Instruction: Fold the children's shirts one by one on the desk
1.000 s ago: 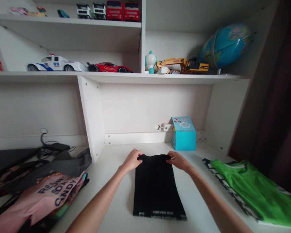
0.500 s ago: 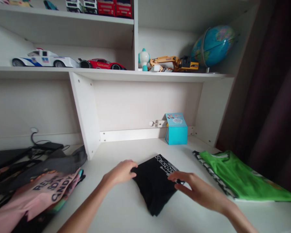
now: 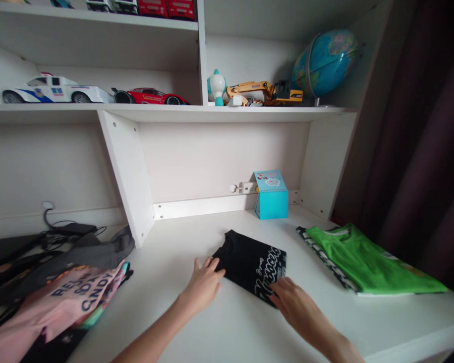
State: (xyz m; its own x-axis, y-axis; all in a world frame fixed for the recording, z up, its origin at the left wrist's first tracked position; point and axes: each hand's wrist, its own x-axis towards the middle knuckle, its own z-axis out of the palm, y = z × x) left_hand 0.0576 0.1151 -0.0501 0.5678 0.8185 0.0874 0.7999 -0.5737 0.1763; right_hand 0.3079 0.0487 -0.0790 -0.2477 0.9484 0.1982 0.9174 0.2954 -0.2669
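Observation:
A folded black T-shirt [image 3: 245, 259] with white lettering lies on the white desk. Its neckline points to the upper left and the print runs along the right end. At its left corner rests my left hand [image 3: 203, 283], fingers somewhat spread and fingertips on the cloth. My right hand [image 3: 295, 305] is closed at the printed lower right corner, with its fingers curled over the edge; the thumb is hidden.
A folded green shirt [image 3: 378, 262] lies on a black-and-white one at the right. Pink clothing [image 3: 60, 307] is piled with dark garments at the left. A blue desk calendar [image 3: 272, 201] stands at the back, below a shelf [image 3: 227, 115] of toys and a globe [image 3: 327, 63].
The black T-shirt has turned, and its print now faces up at the lower right. My left hand has shifted slightly right and its fingers have spread. My right hand has moved lower.

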